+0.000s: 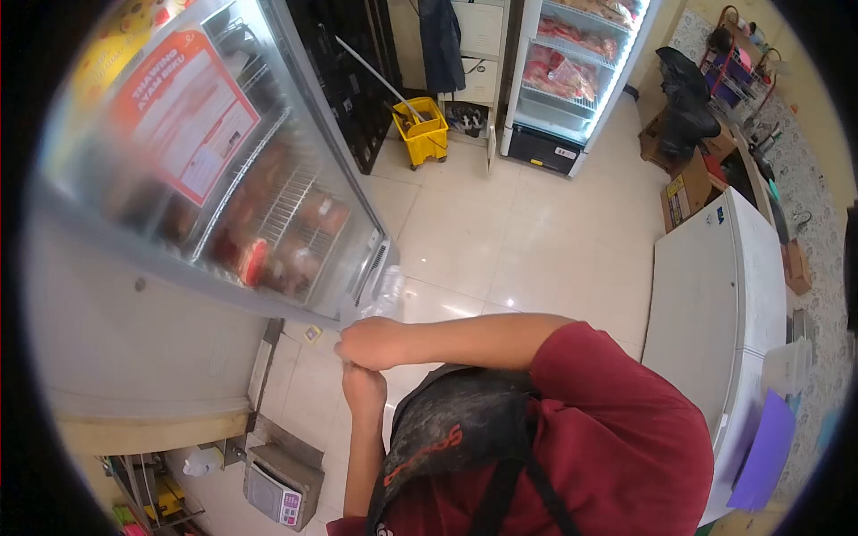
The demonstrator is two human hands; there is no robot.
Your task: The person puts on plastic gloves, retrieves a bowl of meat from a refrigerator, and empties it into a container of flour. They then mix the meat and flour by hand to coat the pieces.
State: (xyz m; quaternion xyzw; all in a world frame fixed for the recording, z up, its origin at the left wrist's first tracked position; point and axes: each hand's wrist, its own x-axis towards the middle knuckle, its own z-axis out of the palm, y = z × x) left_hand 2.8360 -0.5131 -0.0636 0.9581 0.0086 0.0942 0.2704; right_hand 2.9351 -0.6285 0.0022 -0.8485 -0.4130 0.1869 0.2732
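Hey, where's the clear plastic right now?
In the head view, the clear plastic is left of centre, just above the right hand and beside the lower corner of the left fridge.

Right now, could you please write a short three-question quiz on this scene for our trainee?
1. Multiple choice: what colour is the bucket on the floor?
a) blue
b) yellow
c) green
2. True or false: the person's right hand and left hand are close together.
3. Short answer: what see-through material shows just beyond the right hand, above it in the picture?

Key:
1. b, yellow
2. True
3. Clear plastic
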